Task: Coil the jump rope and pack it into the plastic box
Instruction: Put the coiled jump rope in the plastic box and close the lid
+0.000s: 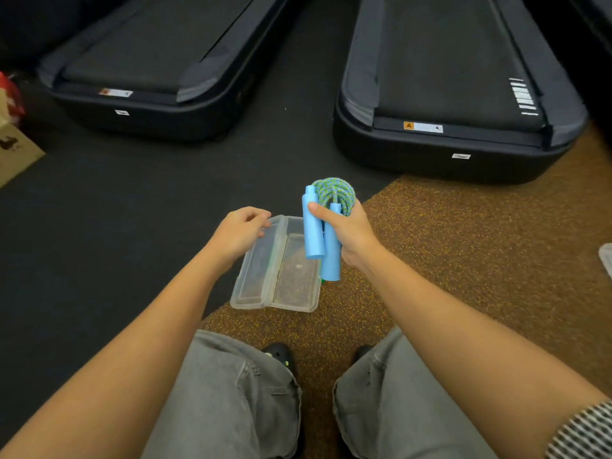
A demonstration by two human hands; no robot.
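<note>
Right hand (351,231) grips coiled jump rope (328,220), handles pointing down.

rope (334,193): blue-green braided fleck | handles (313,231): plain light blue | box (276,270): clear | floor (463,260): brown, yellow-speckled; black at 9 o'clock | trousers (225,399): grey

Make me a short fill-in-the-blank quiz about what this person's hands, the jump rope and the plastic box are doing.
1. The coiled jump rope and its blue handles are gripped in the ____ hand.
2. The clear plastic box lies ____ on the floor, with nothing inside.
3. The left hand touches the box's ____.

Missing words: right; open; lid
</note>
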